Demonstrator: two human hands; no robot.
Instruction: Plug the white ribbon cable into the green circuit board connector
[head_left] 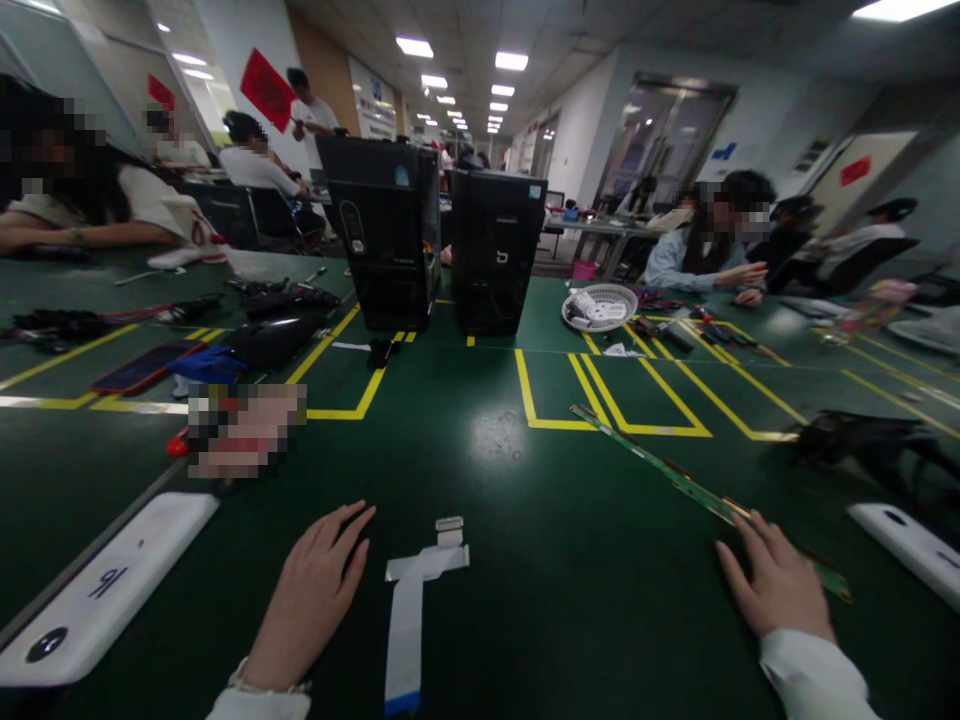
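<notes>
My left hand (319, 585) rests flat on the green table, fingers stretched out and holding nothing. Just to its right lies a white flat ribbon cable (405, 630) with a blue end, a folded crosspiece and a connector at its far end. A long, narrow green circuit board (667, 467) runs diagonally across the right side. Over the near part of that board lies my right hand (780, 580), fingers spread and thumb apart. Its fingertips appear to touch the board, and the hand hides part of it.
White devices (112, 590) lie at both sides. Two black computer towers (491, 255) stand at the back, with a white basket (600, 306) to their right. Yellow tape (562, 424) marks the table. Cables and tools lie back left; other people sit beyond.
</notes>
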